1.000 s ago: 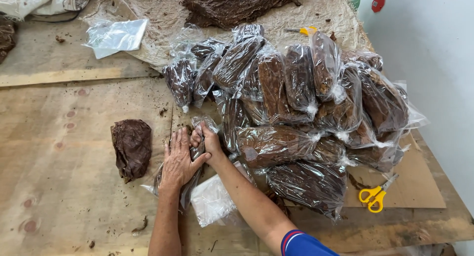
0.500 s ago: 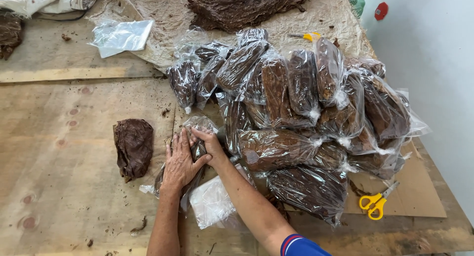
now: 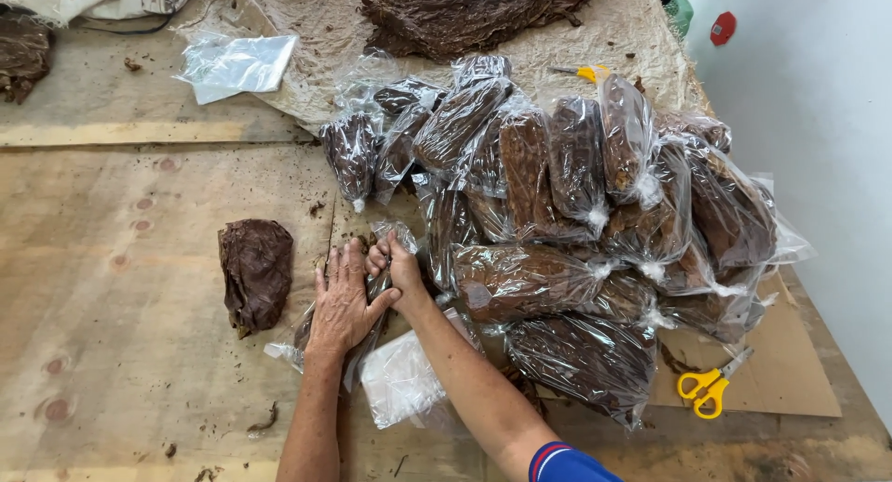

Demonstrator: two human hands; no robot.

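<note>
My left hand point(image 3: 341, 301) lies flat on a clear plastic bag of dark brown leaves point(image 3: 321, 338) on the wooden table, pressing it down. My right hand point(image 3: 398, 268) pinches the gathered open end of that bag point(image 3: 398, 233) just beyond the left hand's fingertips. A loose folded bundle of brown leaves point(image 3: 254, 271) rests on the table to the left of the hands. Right of the hands rises a pile of several filled, tied bags of leaves point(image 3: 567, 213).
A stack of empty clear bags point(image 3: 401, 380) lies under my right forearm. Yellow scissors point(image 3: 706, 387) rest on cardboard at the right, a second yellow tool point(image 3: 583, 72) behind the pile. Loose leaves point(image 3: 474, 13) heap on paper at the back; an empty bag point(image 3: 237, 64) lies back left.
Both hands stay on the same bag; the right hand has shifted slightly on the bag's end. The view has drifted a little.
</note>
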